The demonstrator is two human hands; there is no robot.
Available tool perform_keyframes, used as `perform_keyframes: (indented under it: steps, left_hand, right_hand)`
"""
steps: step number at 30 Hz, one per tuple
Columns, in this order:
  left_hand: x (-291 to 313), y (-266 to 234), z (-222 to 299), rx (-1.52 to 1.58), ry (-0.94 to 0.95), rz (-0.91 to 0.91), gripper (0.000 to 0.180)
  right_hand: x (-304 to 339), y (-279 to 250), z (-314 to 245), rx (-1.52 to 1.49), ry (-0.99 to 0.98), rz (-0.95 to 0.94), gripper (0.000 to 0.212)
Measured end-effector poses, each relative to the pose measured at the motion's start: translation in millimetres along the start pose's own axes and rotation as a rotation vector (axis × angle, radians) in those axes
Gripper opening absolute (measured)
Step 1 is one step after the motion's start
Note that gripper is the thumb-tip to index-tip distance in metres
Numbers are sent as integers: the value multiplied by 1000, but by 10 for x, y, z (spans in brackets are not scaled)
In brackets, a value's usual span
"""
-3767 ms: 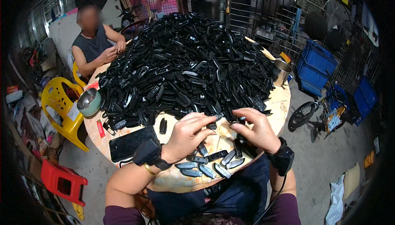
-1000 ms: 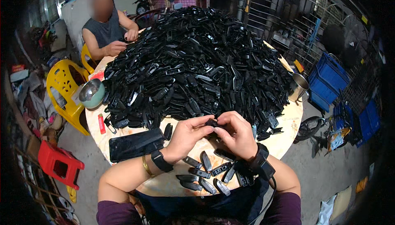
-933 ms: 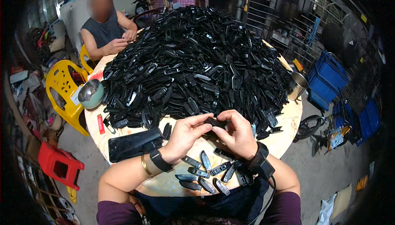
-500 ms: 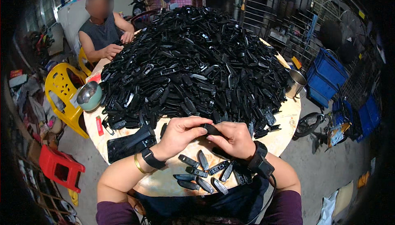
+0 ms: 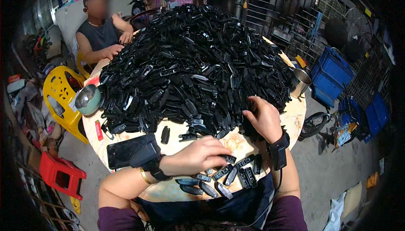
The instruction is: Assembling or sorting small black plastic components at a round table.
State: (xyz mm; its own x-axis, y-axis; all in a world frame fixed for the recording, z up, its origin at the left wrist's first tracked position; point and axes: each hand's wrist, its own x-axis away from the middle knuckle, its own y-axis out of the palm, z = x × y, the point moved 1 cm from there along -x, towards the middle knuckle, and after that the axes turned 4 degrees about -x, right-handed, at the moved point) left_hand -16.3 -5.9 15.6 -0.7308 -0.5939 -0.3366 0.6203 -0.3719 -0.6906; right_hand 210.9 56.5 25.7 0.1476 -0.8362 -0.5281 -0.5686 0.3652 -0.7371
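My left hand (image 5: 201, 155) is low over the near part of the round table, thumb and fingers apart. Its fingertips are beside a small black plastic casing (image 5: 230, 159) at the edge of a loose group. Several more long black casings (image 5: 224, 190) lie in that group, some with their hollow side up. Farther right, my right hand (image 5: 266, 119) is at the near edge of a huge pile of black casings (image 5: 190, 70). Its thumb and index finger are spread, and I see nothing between them; the other fingers are partly hidden.
A black phone (image 5: 122, 150) lies by my left wrist, near a red packet (image 5: 98, 130). A green bowl (image 5: 87, 100) and a metal mug (image 5: 300, 82) stand at the table's sides. Across the left side, another person (image 5: 99, 36) sits with hands at the pile. A yellow chair (image 5: 63, 91) stands left.
My hands were together around a black piece and have parted. The left came down to the loose casings, while the right went out to the pile's edge. The piece is no longer between them.
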Motion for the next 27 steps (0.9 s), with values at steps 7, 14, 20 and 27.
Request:
perform_keyframes:
  steps: [7,14,20,27]
  left_hand:
    - [-125,41,-145,-659,-32,209,33]
    - [-145,102,-212,-733,-92,180,24]
    - [-139,58,-161,-466,-90,395,22]
    - [-50,-71,-211,791,-470,474,16]
  right_hand:
    - [-12,11,-196,-332,53,85,38]
    - [96,220,-207,-868,204,-170,31]
    - [115,173,-280,-1183,280,-401,24]
    - [178,168,-373,-1216,225,-444,27]
